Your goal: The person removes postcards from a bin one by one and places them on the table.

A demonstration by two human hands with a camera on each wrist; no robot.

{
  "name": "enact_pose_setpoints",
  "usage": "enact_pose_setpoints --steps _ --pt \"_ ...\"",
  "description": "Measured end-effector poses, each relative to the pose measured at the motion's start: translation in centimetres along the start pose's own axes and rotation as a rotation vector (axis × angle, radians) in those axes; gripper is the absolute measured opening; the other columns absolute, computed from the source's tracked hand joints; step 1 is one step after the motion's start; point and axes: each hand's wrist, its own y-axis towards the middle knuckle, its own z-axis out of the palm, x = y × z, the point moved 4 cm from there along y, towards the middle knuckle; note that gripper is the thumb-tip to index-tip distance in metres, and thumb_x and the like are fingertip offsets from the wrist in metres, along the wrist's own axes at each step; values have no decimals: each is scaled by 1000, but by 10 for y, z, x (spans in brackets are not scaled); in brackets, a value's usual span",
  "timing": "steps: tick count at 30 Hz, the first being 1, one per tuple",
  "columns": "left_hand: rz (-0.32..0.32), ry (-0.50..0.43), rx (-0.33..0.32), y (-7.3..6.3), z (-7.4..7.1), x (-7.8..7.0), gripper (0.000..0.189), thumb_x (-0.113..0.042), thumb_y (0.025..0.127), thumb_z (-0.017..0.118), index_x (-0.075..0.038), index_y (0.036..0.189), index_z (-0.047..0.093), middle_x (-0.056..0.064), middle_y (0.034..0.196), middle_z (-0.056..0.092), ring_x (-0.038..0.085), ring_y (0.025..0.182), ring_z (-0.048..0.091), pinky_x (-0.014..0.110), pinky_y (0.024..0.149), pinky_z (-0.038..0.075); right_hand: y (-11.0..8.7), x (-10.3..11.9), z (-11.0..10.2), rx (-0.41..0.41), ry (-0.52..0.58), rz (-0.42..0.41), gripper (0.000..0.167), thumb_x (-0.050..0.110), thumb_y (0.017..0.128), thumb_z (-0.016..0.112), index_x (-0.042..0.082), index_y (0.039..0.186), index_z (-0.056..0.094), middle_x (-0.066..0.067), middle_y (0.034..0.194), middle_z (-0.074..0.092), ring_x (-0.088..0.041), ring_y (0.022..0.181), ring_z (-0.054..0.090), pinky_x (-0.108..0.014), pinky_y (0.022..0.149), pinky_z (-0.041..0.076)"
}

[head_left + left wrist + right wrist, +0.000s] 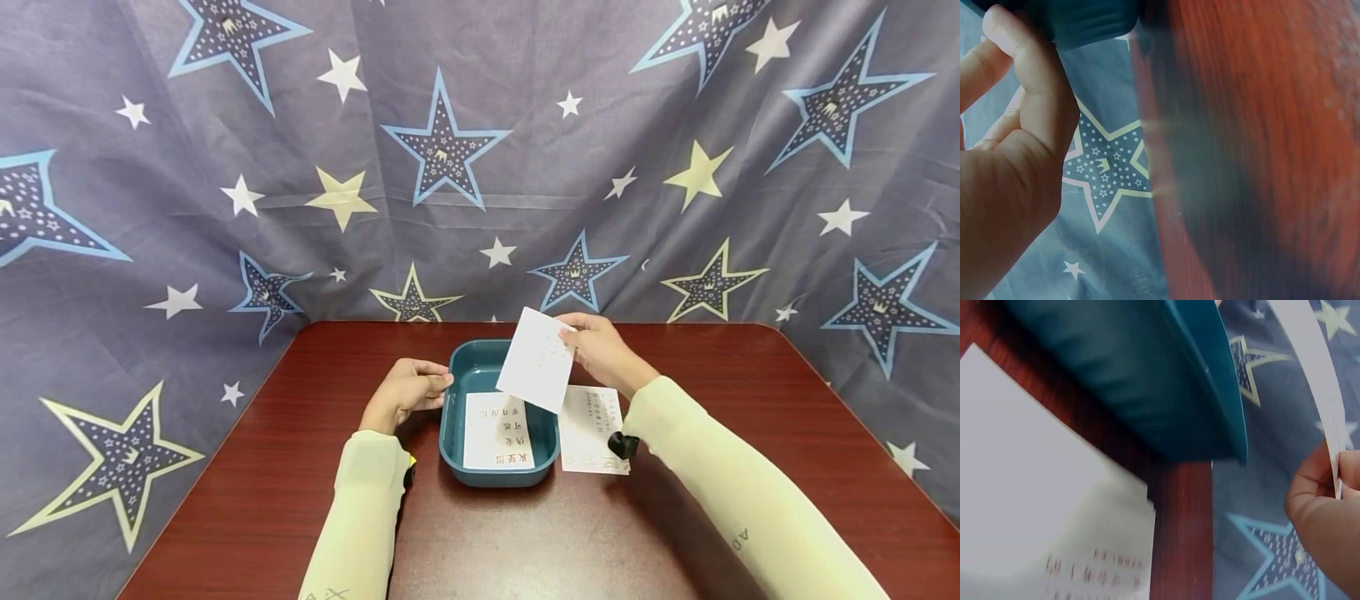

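A teal tray [456, 457] stands on the table, and a white card [487, 433] printed with red and dark characters lies inside it. My left hand [411, 388] holds the tray's left rim between thumb and fingers. Above the tray's right side, my right hand [604, 350] pinches another white card [536, 358] by its edge, tilted in the air. In the right wrist view, this raised card [1319, 369] bends slightly between thumb and fingers. More printed cards [592, 433] lie on the table against the tray's right side, partly under the right wrist.
The dark red wooden table [300, 467] reaches back to a grey-blue curtain [525, 167] with star patterns. A small black object [622, 445] shows at the right wrist, over the loose cards.
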Motion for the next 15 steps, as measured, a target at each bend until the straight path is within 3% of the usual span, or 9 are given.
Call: enact_pose_setpoints --steps 5,9,15 --pt "-5 -4 4 0 0 0 32 -4 95 72 10 123 65 10 89 71 12 66 66 31 69 63 1 -12 -27 -60 21 28 33 1 106 44 -10 137 51 -12 111 64 -15 88 64 -25 72 56" --pt "-2 -7 5 0 0 0 32 -3 94 72 10 123 64 10 89 71 13 66 65 30 68 63 -1 -23 -43 -94 -30 73 32 2 106 43 -10 135 52 -10 106 64 -15 85 63 -26 69 54" --pt "-12 -11 -1 1 0 1 33 -4 94 73 10 123 64 11 88 71 12 65 65 28 65 62 -4 -38 -59 -87 -64 141 32 -3 104 40 -13 132 51 -6 95 64 -12 80 63 -27 70 54"
